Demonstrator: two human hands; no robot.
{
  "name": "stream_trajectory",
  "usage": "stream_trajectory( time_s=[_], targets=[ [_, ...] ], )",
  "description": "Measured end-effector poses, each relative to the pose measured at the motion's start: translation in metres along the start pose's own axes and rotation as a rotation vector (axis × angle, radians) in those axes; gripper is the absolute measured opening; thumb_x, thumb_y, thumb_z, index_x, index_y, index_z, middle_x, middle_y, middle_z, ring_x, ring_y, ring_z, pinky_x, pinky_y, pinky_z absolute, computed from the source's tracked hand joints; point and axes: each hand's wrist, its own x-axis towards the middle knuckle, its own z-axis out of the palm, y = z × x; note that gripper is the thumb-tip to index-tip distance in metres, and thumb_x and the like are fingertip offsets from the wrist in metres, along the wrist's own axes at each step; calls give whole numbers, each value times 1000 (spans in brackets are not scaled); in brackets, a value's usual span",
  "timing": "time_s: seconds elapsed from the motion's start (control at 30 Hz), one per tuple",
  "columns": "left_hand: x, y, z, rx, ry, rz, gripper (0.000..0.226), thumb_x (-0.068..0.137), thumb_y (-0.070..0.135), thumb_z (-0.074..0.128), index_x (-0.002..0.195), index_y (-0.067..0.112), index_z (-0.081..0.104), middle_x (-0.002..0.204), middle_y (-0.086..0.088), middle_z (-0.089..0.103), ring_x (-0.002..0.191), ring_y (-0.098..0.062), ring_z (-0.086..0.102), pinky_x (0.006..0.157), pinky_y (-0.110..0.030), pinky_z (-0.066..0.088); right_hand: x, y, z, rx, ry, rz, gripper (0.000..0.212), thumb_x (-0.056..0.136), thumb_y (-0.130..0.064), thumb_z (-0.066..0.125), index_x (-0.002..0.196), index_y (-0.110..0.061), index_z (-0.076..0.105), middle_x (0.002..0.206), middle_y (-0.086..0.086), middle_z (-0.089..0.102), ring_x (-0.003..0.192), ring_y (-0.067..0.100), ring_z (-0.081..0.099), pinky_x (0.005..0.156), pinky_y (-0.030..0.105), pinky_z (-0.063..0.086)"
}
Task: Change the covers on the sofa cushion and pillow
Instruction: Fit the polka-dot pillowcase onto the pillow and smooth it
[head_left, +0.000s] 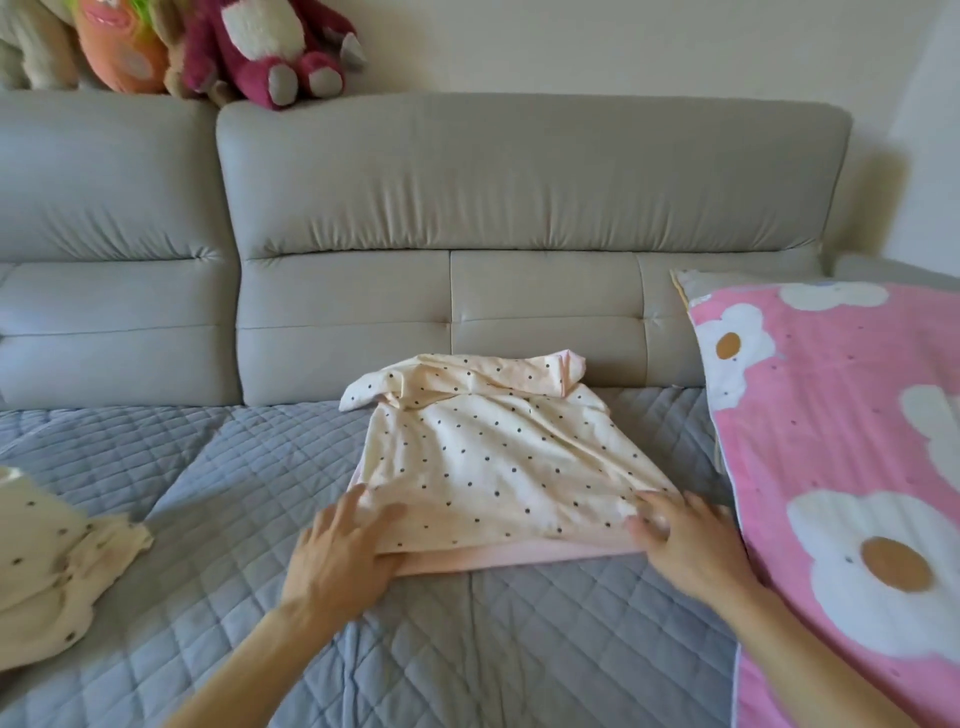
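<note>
At frame centre a cream dotted cover (498, 462) lies over a pink cushion (519, 558) on the quilted grey seat pad (208, 467). The left hand (343, 556) grips the cover's near left corner, and the right hand (680, 545) pinches its near right corner. A pink flowered pillow (831, 467) fills the right. Plush toys (270, 41) sit upper left on the grey sofa back (519, 182), against a cream wall (623, 47).
</note>
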Motion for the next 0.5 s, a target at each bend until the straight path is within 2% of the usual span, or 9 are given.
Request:
stream_trajectory(
  time_s=[0.03,0.07,0.17,0.23,0.33,0.4,0.43,0.5],
  targets=[
    [-5,-6,2,-17,30,-39,42,94,44,48,136,50,45,149,7,35,127,-24,43,99,-38,45,-6,3,-2,26,78,7,38,98,-41,46,134,-34,56,129,6,52,122,31,52,97,35,39],
    [-9,-9,2,-32,45,-54,40,97,30,49,135,44,51,141,5,43,118,-24,51,89,-36,50,-11,3,-3,43,132,8,33,97,-28,49,127,-29,63,116,4,54,110,30,59,91,32,43],
    [-15,-14,-1,-80,120,-71,36,95,11,52,124,31,62,125,5,50,90,-25,65,70,-39,56,-28,2,-6,36,261,12,38,89,-4,54,123,-18,66,115,6,54,101,28,61,91,33,47],
    [-16,-15,-6,-82,174,-96,40,91,5,57,124,26,64,125,4,49,89,-27,65,68,-40,57,-38,1,-6,-25,282,7,43,87,-1,54,127,-16,64,116,6,53,102,28,59,92,34,48],
    [-19,-2,-9,52,45,-167,45,96,12,48,136,31,54,132,4,45,117,-22,49,86,-37,52,-53,-4,-10,-111,75,8,46,92,-12,48,136,-24,56,121,6,53,109,28,59,94,34,46],
    [-21,17,-13,167,-26,-185,46,92,20,46,137,31,49,139,4,42,128,-22,37,98,-37,41,-65,-6,-24,-9,-4,-44,44,95,-23,49,138,-27,54,131,7,50,117,28,57,98,34,44],
    [-19,27,-16,198,-31,-169,50,89,23,48,138,30,46,144,2,38,132,-23,33,103,-39,36,-73,-6,-33,55,23,-82,43,95,-29,51,138,-29,53,138,5,45,122,26,54,101,35,42],
    [-15,52,-21,172,-51,-97,64,85,29,51,147,33,32,155,-2,25,141,-27,23,111,-44,28,-88,3,-54,126,255,-142,44,92,-39,58,135,-31,54,145,-1,40,126,22,50,101,37,41]
  ],
)
